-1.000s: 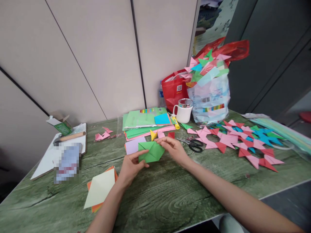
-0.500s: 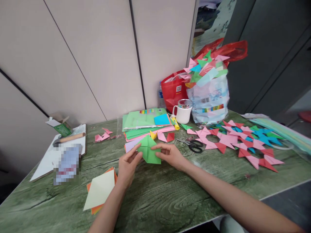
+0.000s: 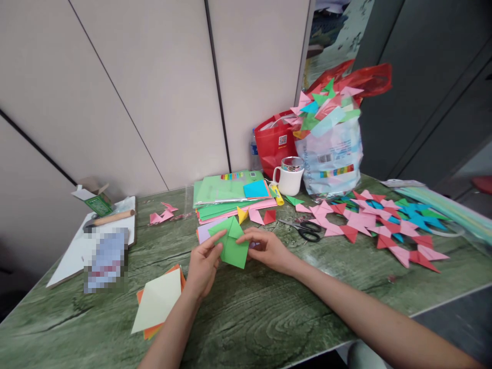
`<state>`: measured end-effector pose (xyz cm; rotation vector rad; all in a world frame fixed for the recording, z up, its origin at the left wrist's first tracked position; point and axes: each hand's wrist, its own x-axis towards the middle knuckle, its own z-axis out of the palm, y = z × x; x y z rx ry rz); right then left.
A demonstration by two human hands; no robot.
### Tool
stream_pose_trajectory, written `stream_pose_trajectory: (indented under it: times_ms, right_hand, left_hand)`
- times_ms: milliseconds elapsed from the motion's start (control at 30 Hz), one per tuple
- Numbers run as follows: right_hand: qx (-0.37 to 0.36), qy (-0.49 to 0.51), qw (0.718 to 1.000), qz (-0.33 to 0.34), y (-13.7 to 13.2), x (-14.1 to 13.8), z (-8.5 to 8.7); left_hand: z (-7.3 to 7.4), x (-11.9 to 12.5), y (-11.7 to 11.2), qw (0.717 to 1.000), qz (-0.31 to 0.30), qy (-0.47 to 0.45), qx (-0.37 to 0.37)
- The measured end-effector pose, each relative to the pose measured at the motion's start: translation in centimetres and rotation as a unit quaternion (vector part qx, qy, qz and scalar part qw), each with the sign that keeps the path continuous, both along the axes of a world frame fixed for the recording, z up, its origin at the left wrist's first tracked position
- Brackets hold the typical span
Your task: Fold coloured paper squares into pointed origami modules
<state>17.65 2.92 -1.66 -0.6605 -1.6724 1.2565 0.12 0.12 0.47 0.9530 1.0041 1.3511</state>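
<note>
A folded green paper piece [image 3: 232,246] is held just above the green wood-grain table [image 3: 269,307], between both hands. My left hand [image 3: 203,264] pinches its left edge with thumb and fingers. My right hand [image 3: 267,248] grips its right side, fingers curled over the fold. Under and behind the piece lies a lilac sheet [image 3: 204,231].
A stack of coloured paper [image 3: 226,197], a white mug [image 3: 290,177], black scissors [image 3: 305,229], bags of folded pieces [image 3: 330,138] and many pink, red and blue folded shapes [image 3: 380,223] lie to the right. Pale yellow and orange sheets [image 3: 157,302] and a clipboard [image 3: 96,241] lie left.
The green paper has been turned and refolded from a wide flat shape into a narrower pointed one. Both hands have shifted closer together and slightly nearer to me.
</note>
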Motion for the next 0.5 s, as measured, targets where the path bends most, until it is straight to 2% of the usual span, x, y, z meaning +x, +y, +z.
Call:
stream_pose_trajectory:
  times_ms: [167, 367, 500]
  right_hand:
    - [0.028, -0.035, 0.999, -0.013, 0.05, 0.21, 0.07]
    - [0.012, -0.019, 1.0, 0.009, -0.06, 0.28, 0.3]
    - [0.008, -0.025, 1.0, 0.015, -0.3, 0.31, 0.58]
  left_hand:
    - [0.31, 0.22, -0.26, 1.0, -0.021, -0.011, -0.011]
    - [0.24, 0.24, -0.21, 1.0, -0.021, -0.012, -0.012]
    - [0.45, 0.35, -0.3, 0.998, -0.047, -0.019, -0.027]
